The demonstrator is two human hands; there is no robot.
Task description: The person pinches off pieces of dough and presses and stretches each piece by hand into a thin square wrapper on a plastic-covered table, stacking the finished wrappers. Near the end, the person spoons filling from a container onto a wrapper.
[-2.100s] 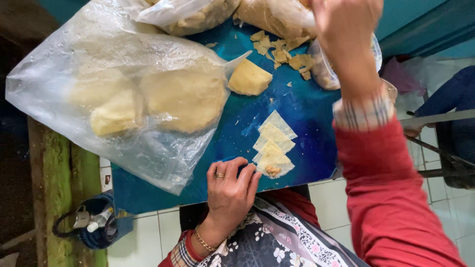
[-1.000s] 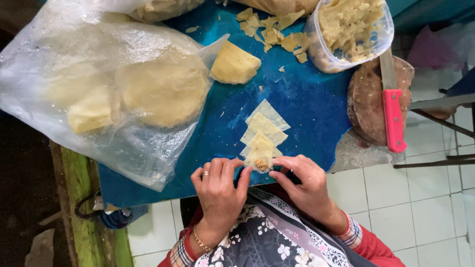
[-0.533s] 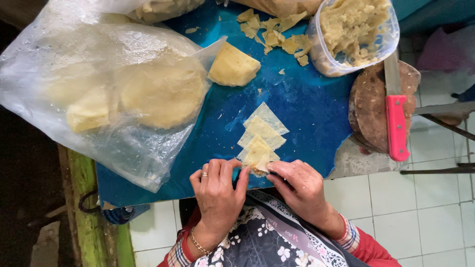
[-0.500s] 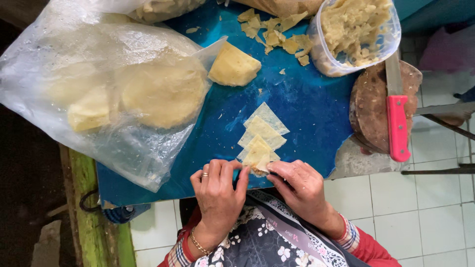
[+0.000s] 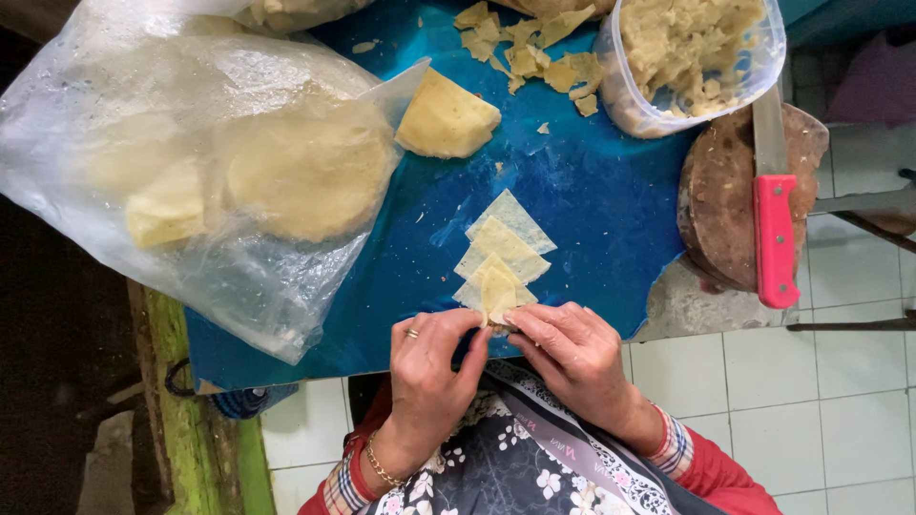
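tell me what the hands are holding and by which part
Both hands, left and right, pinch the near edge of the folded dough square with their fingertips.

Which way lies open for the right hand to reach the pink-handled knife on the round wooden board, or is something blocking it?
Probably yes: the right hand would first have to release the dough square; bare blue tabletop lies between it and the knife.
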